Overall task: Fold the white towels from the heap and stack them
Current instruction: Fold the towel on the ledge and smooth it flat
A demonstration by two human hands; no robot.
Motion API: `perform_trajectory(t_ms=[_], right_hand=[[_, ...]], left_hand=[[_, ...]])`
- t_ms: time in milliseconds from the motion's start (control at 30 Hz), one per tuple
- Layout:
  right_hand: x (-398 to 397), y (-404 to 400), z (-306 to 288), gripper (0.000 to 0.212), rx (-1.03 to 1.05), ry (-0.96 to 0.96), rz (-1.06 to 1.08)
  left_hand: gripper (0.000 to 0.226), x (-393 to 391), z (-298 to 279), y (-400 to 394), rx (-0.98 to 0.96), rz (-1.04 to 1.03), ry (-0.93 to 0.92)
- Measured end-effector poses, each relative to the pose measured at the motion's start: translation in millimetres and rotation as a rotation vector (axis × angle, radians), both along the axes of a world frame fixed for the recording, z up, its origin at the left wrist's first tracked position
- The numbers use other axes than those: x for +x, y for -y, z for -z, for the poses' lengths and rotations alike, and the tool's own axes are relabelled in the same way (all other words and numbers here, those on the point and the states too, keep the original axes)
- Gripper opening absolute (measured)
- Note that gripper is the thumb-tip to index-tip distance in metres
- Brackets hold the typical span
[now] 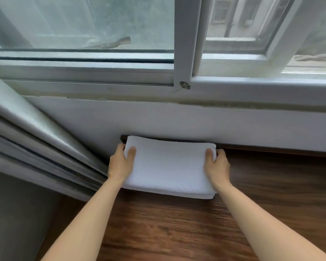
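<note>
White folded towels (169,166) held at both ends on a wood-grain counter (262,185).
The left hand (120,164) and right hand (217,164) each grip a short side of the stack, thumbs on top, fingers curled under; beyond it stand the white wall (196,121), grey curtain (26,119) and window (102,34).

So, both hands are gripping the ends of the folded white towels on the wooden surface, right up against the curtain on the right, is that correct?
Not quite: the head view shows the curtain on the left, not the right. The left hand and right hand do grip the ends of the folded white towels on the wooden surface.
</note>
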State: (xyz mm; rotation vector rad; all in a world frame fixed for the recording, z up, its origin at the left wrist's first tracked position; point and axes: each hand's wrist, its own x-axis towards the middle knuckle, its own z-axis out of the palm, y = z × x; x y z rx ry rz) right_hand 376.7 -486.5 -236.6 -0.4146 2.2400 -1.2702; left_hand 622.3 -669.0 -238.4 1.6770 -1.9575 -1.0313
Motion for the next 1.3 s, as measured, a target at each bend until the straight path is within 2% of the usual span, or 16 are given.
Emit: perform_trajectory(t_ms=[167, 267, 400, 433, 500, 567, 633, 700, 800, 933, 1167, 1300], right_hand=[[2.6, -2.5, 11.1, 0.035, 0.046, -0.007, -0.012], [1.5, 0.4, 16.0, 0.044, 0.070, -0.024, -0.008], [3.2, 3.4, 16.6, 0.045, 0.125, -0.040, 0.029], [4.4, 4.1, 14.7, 0.045, 0.167, -0.124, 0.034], [10.1, 7.1, 13.7, 0.047, 0.280, -0.489, -0.037], [28.0, 15.7, 14.8, 0.052, 0.283, -0.817, -0.193], [53.3, 28.5, 17.1, 0.060, 0.227, -0.938, -0.411], [73.1, 36.1, 24.1, 0.067, 0.262, -0.908, -0.611], [71.2, 32.9, 41.0, 0.067, 0.358, -0.857, -0.734], [55.0, 23.0, 54.3, 0.070, 0.402, -0.853, -0.754], [34.7, 6.1, 49.4, 0.074, 0.462, -0.810, -0.609], [27.1, -0.2, 41.9, 0.077, 0.470, -0.766, -0.599]], left_hand=[[0.033, -4.4, 12.6, -3.6, -0.055, -0.019, 0.145], [0.039, -6.6, 17.3, -4.6, -0.120, -0.014, 0.249], [0.044, -14.3, 15.1, -7.9, -0.222, -0.055, 0.388], [0.046, -17.6, 13.5, -8.1, -0.270, -0.062, 0.428], [0.050, -26.5, 12.9, -11.5, -0.441, -0.008, 0.474], [0.055, -41.1, 13.4, -23.0, -0.620, 0.229, 0.420], [0.058, -57.8, 18.5, -40.5, -0.657, 0.532, 0.381], [0.063, -65.9, 23.4, -52.6, -0.574, 0.692, 0.437], [0.070, -56.3, 35.4, -49.8, -0.425, 0.678, 0.555], [0.084, -41.2, 42.6, -39.8, -0.395, 0.593, 0.617], [0.100, -36.5, 36.5, -36.2, -0.318, 0.449, 0.617], [0.109, -38.2, 31.3, -39.3, -0.276, 0.376, 0.649]])
